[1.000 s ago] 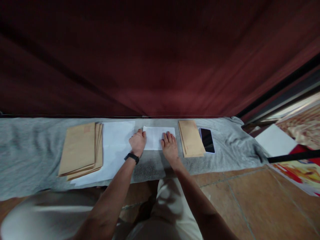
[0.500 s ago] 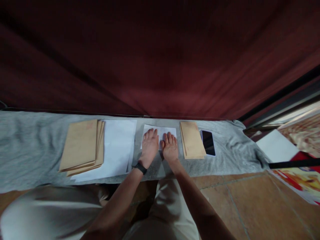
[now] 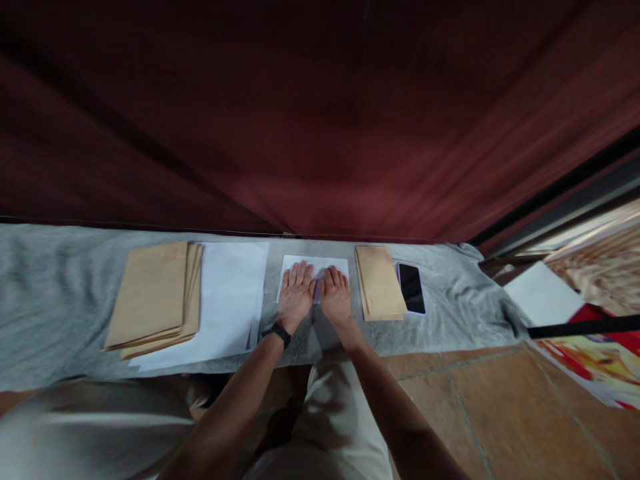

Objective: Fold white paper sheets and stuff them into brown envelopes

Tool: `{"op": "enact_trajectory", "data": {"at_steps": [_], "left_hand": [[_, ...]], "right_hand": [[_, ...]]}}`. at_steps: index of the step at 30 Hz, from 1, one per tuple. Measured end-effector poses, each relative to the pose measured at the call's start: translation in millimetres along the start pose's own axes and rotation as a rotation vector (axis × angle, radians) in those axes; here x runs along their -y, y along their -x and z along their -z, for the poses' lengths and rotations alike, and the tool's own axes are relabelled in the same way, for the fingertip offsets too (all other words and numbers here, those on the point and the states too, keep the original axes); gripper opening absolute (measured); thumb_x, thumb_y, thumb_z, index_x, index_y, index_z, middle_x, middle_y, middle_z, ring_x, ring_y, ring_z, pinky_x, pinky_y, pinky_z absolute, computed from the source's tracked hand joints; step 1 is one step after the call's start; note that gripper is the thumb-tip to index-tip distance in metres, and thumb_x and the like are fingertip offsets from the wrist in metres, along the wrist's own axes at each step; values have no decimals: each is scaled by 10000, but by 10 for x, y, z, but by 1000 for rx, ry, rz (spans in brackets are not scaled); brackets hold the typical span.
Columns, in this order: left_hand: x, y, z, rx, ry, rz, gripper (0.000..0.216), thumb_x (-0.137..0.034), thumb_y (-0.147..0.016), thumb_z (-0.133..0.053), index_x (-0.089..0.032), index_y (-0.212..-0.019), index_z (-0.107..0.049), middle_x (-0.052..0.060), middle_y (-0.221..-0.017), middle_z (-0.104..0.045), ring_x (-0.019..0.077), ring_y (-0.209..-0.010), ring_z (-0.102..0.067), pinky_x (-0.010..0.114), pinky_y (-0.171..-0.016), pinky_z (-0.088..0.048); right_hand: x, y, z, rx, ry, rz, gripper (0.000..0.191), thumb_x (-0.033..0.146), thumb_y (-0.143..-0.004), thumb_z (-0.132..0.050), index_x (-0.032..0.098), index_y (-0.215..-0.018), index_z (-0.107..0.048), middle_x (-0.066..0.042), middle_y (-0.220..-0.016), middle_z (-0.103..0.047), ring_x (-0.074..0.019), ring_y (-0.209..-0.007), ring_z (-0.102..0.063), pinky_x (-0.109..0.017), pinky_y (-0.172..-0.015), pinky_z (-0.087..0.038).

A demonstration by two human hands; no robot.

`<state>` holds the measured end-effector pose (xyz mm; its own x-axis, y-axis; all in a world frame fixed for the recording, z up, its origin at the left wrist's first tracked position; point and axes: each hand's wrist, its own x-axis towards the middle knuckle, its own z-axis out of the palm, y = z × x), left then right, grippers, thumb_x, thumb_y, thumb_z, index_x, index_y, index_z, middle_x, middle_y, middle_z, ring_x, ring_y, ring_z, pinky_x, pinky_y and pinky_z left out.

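Note:
A white sheet of paper [image 3: 315,261], which looks folded, lies flat on the grey cloth straight in front of me. My left hand [image 3: 296,293] rests palm down on its left half, fingers stretched out and slightly spread. On the right half lies my right hand [image 3: 335,293], also flat, with its fingers extended. The thumbs are close together near the paper's middle. Both hands cover the lower part of the sheet. A dark band [image 3: 278,333] circles my left wrist.
Left of the hands, larger white sheets [image 3: 230,293] lie partly under a stack of brown envelopes [image 3: 150,290]. On the right are a few brown envelopes [image 3: 381,283] and a phone [image 3: 412,289]. Grey cloth [image 3: 460,300] covers the narrow surface, against a dark red panel [image 3: 320,167].
My left hand's fingers have spread a little, and both hands sit slightly lower on the paper. The whole view has shifted slightly; the envelopes and phone lie as before.

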<state>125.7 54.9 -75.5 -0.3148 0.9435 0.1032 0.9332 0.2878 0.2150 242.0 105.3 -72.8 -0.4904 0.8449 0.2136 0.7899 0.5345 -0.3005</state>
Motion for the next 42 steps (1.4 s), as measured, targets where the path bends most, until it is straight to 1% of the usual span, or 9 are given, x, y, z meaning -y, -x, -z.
{"op": "enact_trajectory", "data": {"at_steps": [3, 7, 18, 26, 29, 32, 36, 39, 42], "left_hand": [[25, -10, -25, 34, -17, -28, 598, -247, -1010, -287, -173, -1602, -336, 71, -1690, -291, 254, -1592, -137, 481, -1290, -139], [52, -18, -55, 49, -30, -36, 628, -217, -989, -312, -145, -1613, -304, 92, -1688, -292, 251, -1593, -126, 477, -1293, -147], [18, -24, -48, -29, 17, 22, 585, -307, -1039, -256, -148, -1595, -349, 103, -1681, -295, 239, -1577, -212, 454, -1283, -175], [172, 19, 6, -59, -13, 168, 626, -359, -1041, -268, -78, -1600, -307, 159, -1663, -309, 258, -1571, -230, 462, -1277, -189], [139, 42, 16, -93, -5, 224, 633, -347, -1039, -265, -35, -1588, -312, 183, -1660, -310, 274, -1575, -210, 469, -1280, -178], [6, 55, 14, -108, 27, 163, 622, -333, -1037, -269, -49, -1590, -313, 159, -1675, -287, 265, -1584, -171, 469, -1289, -151], [-130, 56, -17, -36, 65, 28, 583, -341, -1045, -273, -139, -1583, -369, 87, -1673, -319, 246, -1582, -185, 460, -1295, -146], [-88, 68, -36, -33, 36, 73, 579, -358, -1047, -285, -166, -1588, -367, 84, -1674, -313, 251, -1580, -196, 469, -1291, -153], [19, 125, -32, -54, 1, 121, 599, -371, -1051, -287, -121, -1592, -345, 117, -1672, -303, 250, -1575, -212, 456, -1289, -162]], "right_hand": [[118, -144, -15, 24, -61, 66, 473, 291, -1085, -336, 145, -1495, -521, -125, -1604, -441, -232, -1489, -399, -424, -1226, -312], [204, -223, -110, 41, -76, 136, 482, 328, -1097, -318, 174, -1515, -503, -91, -1599, -455, -221, -1500, -383, -417, -1240, -291], [-231, -89, -98, -2, 79, 129, 529, 406, -1077, -423, 178, -1554, -442, -158, -1626, -386, -278, -1502, -381, -484, -1225, -288], [-319, 5, -102, -51, 122, 110, 548, 418, -1079, -409, 162, -1563, -422, -181, -1620, -390, -294, -1487, -399, -494, -1210, -308], [-319, 12, -105, -53, 127, 114, 551, 414, -1078, -417, 158, -1565, -418, -183, -1621, -390, -295, -1490, -393, -493, -1212, -305], [-315, 13, -108, -51, 127, 114, 551, 403, -1075, -426, 153, -1566, -415, -185, -1625, -381, -295, -1491, -391, -496, -1213, -301], [-323, 15, -112, -50, 137, 120, 544, 387, -1077, -416, 145, -1565, -418, -186, -1627, -375, -300, -1496, -383, -496, -1215, -294], [-334, 15, -120, -54, 145, 130, 546, 394, -1080, -407, 145, -1565, -418, -186, -1627, -375, -298, -1496, -383, -489, -1216, -293], [-338, 20, -133, -55, 141, 132, 546, 399, -1080, -405, 150, -1565, -419, -186, -1622, -386, -293, -1494, -386, -486, -1213, -297]]}}
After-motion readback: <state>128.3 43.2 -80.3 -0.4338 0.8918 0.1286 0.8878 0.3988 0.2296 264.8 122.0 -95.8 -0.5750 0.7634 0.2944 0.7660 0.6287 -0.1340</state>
